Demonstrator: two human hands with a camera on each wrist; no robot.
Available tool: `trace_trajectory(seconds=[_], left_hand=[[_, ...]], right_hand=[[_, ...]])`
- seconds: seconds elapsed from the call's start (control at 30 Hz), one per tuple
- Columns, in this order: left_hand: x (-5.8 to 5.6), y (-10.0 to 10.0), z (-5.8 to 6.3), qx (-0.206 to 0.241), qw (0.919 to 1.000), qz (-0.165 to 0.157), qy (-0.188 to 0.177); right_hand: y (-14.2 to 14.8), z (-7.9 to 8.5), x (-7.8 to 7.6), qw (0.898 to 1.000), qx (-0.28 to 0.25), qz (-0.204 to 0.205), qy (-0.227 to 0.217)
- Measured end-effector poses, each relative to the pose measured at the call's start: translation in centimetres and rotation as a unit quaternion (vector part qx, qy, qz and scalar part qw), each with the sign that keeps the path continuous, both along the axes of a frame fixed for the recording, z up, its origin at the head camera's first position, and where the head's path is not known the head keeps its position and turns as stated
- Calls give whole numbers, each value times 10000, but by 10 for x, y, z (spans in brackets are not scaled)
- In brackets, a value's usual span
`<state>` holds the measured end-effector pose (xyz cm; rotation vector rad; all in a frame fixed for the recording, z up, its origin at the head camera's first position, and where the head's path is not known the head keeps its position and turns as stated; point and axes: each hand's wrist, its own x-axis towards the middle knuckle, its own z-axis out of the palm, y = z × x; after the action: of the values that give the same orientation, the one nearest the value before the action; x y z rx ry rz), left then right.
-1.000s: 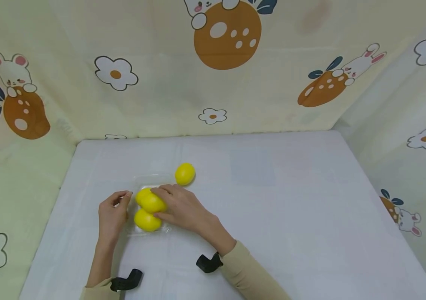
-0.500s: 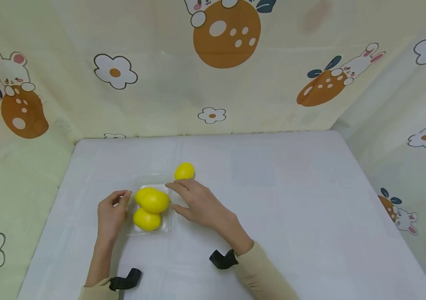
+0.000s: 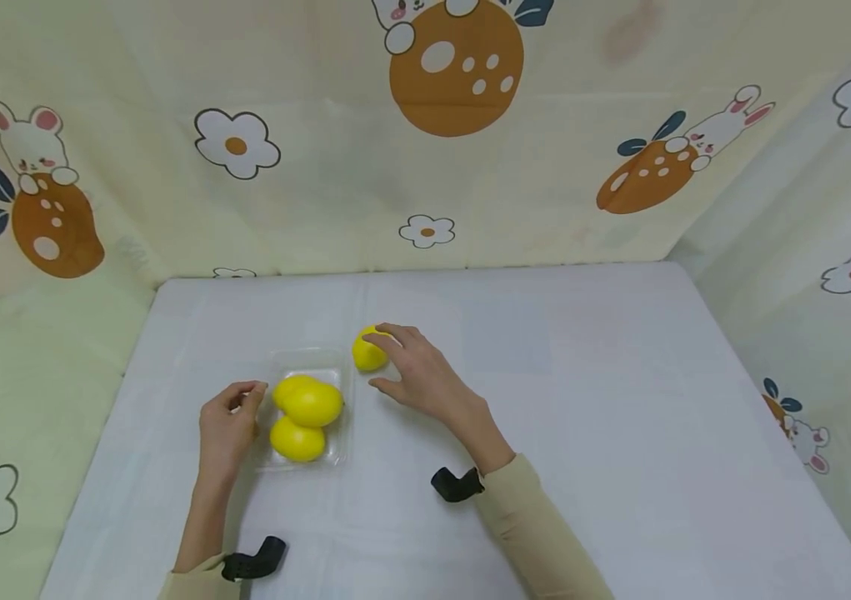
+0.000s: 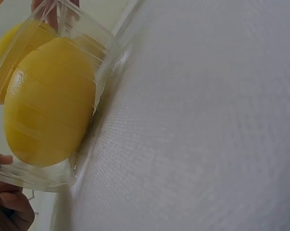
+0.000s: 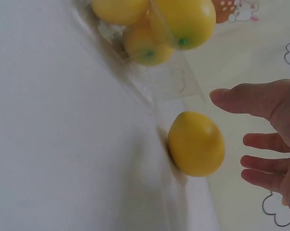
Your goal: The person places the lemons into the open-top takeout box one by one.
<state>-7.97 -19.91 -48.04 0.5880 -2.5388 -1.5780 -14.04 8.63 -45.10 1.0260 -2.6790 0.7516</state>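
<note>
Three yellow lemons (image 3: 312, 405) are in a clear plastic box (image 3: 308, 358) on the left of the table, one of them lying on top of the others. My left hand (image 3: 226, 427) pinches the left rim of that box; in the left wrist view its fingers (image 4: 15, 207) are at the edge. A single lemon (image 3: 367, 357) lies on the table just beyond the box's far right corner. Over it reaches my right hand (image 3: 428, 377), thumb and fingers spread. A gap shows between the hand and this lemon (image 5: 196, 144) in the right wrist view.
A white cloth covers the table (image 3: 583, 400). Behind it and at both sides hangs a pale curtain (image 3: 320, 200) printed with rabbits and flowers. Each wrist carries a black camera mount (image 3: 254, 558).
My right hand has let go of the top lemon in the box and moved away to the right and back, to the loose lemon. My left hand has stayed at the rim.
</note>
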Motion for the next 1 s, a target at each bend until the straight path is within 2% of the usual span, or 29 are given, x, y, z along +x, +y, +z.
trace_trajectory(seconds=[0.27, 0.5, 0.73, 1.0], left_hand=[[0, 1, -1, -53, 10000, 47, 15], [0, 0, -1, -18, 10000, 9, 6], [-1, 0, -1, -28, 10000, 18, -49], [0, 0, 0, -3, 9999, -24, -155]], right_hand=[[-13, -16, -23, 9980, 472, -208, -360], [-23, -32, -33, 9931, 813, -422, -734], [-23, -38, -34, 9949, 513, -467, -726], [-20, -38, -29, 9947, 48, -399, -943]])
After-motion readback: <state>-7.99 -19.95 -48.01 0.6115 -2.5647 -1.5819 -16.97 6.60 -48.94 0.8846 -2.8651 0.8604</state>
